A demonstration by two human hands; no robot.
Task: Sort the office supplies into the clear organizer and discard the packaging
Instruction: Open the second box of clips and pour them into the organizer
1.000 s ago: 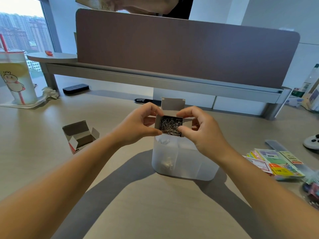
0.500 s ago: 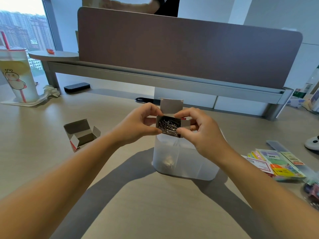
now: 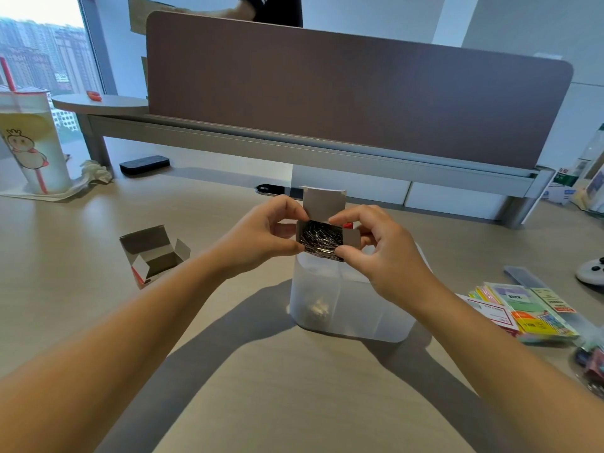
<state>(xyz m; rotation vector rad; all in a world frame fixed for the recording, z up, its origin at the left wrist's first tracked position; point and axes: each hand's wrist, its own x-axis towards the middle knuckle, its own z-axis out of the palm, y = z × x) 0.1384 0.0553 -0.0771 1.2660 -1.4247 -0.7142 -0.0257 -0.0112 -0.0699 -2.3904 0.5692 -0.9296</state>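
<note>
Holding a small open cardboard box of paper clips (image 3: 322,238) with both hands right above the clear organizer (image 3: 353,308), which sits on the tabletop (image 3: 294,387). Left hand (image 3: 261,237) has its grip pinched on the box's left edge, thumb at the lower corner and fingers up near the raised top flap. Right hand (image 3: 382,253) grips the right side the same way, thumb at the bottom right corner and index finger curled over the top edge, so the box sits squarely between the two hands with its open face tipped toward the camera. You can see the tangle of silver clips inside. The box hovers just over the organizer's left compartment, and there's already a little pile of shiny metal bits (image 3: 318,308) at the bottom of that compartment, too blurry through the plastic to say exactly what.

Off to the left, well apart, an empty opened box (image 3: 153,255) lies on the tabletop with its flaps spread. On the right there's a stack of colourful sticky note packs (image 3: 526,310), still in their wrapping. Far left, a drink cup with a red straw (image 3: 31,148) stands on a napkin
</note>
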